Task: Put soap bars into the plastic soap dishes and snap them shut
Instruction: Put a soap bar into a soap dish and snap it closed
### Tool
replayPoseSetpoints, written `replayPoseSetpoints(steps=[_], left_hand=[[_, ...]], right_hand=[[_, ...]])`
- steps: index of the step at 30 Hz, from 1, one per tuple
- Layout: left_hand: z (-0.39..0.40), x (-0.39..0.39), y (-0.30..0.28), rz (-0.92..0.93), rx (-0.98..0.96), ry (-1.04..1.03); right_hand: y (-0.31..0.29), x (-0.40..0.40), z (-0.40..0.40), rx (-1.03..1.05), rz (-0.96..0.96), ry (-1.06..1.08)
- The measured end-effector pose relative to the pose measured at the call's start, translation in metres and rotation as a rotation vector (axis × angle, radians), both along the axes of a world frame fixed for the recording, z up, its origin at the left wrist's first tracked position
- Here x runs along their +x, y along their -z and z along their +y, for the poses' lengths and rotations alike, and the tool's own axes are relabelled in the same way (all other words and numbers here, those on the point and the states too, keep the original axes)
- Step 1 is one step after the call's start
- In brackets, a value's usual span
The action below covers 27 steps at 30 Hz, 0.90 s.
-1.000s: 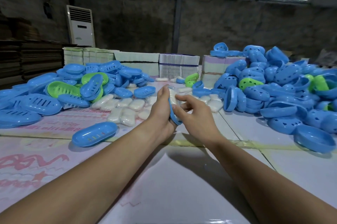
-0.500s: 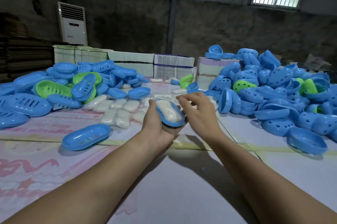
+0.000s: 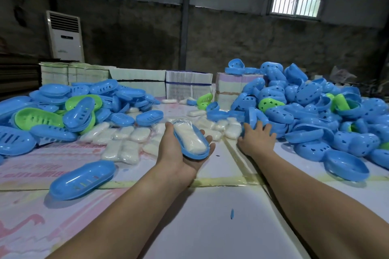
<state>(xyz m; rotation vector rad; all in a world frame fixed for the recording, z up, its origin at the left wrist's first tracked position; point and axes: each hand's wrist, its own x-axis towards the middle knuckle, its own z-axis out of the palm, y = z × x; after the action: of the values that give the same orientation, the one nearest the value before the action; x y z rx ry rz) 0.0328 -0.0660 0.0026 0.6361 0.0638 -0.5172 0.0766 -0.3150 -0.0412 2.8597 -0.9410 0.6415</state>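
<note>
On the white counter (image 3: 210, 227), heaps of blue and green oval plastic soap-dish halves (image 3: 305, 111) flank loose wrapped white soap bars (image 3: 126, 134). The right hand (image 3: 255, 139), fingers spread, touches the right heap. The left hand (image 3: 179, 153), palm up, fingers curled, cradles a blue oval dish tray (image 3: 194, 149) holding a wrapped white soap bar (image 3: 189, 137).

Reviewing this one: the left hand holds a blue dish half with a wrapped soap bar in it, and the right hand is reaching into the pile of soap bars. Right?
Not quite. In the head view the left hand does hold the blue dish half with the wrapped soap bar in it, but the right hand reaches into the pile of blue dish halves on the right, not the soap bars.
</note>
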Motion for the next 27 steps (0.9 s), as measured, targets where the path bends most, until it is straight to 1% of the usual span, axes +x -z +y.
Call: replayPoseSetpoints(steps=[3, 6, 8, 10, 12, 16, 17, 19, 21, 22, 23, 25, 27], left_hand=[[0.002, 0.000, -0.001, 0.006, -0.005, -0.002], [0.003, -0.002, -0.002, -0.001, 0.005, 0.000], [0.004, -0.002, -0.001, -0.003, 0.017, -0.003], [0.006, -0.001, -0.001, -0.004, 0.018, -0.007], [0.008, 0.000, -0.002, -0.002, 0.011, -0.017], [0.011, 0.003, -0.004, -0.027, 0.021, -0.030], [0.011, 0.003, -0.005, -0.034, 0.028, -0.028], [0.011, 0.004, -0.003, -0.048, 0.054, -0.026], [0.011, 0.003, -0.002, -0.069, 0.070, -0.008], [0.012, 0.002, -0.002, -0.081, 0.059, 0.008], [0.012, 0.000, -0.002, -0.089, 0.045, 0.021], [0.013, 0.000, -0.001, -0.100, 0.034, 0.026], [0.014, 0.000, -0.001, -0.116, 0.040, 0.016]], right_hand=[[-0.006, 0.000, -0.001, -0.050, -0.075, -0.011], [-0.016, -0.009, 0.000, -0.088, -0.271, -0.131], [-0.022, -0.013, 0.012, -0.007, -0.369, -0.286], [-0.027, -0.015, 0.031, 0.071, -0.377, -0.407], [-0.032, -0.015, 0.050, 0.151, -0.398, -0.483], [-0.052, -0.018, 0.091, 0.371, -0.641, -0.677], [-0.055, -0.022, 0.100, 0.377, -0.693, -0.720], [-0.055, -0.034, 0.116, 0.312, -0.748, -0.806], [-0.050, -0.046, 0.125, 0.223, -0.744, -0.912], [-0.049, -0.051, 0.128, 0.203, -0.707, -0.965], [-0.048, -0.055, 0.129, 0.220, -0.656, -1.014], [-0.049, -0.058, 0.132, 0.361, -0.557, -1.090], [-0.048, -0.059, 0.134, 0.438, -0.498, -1.123]])
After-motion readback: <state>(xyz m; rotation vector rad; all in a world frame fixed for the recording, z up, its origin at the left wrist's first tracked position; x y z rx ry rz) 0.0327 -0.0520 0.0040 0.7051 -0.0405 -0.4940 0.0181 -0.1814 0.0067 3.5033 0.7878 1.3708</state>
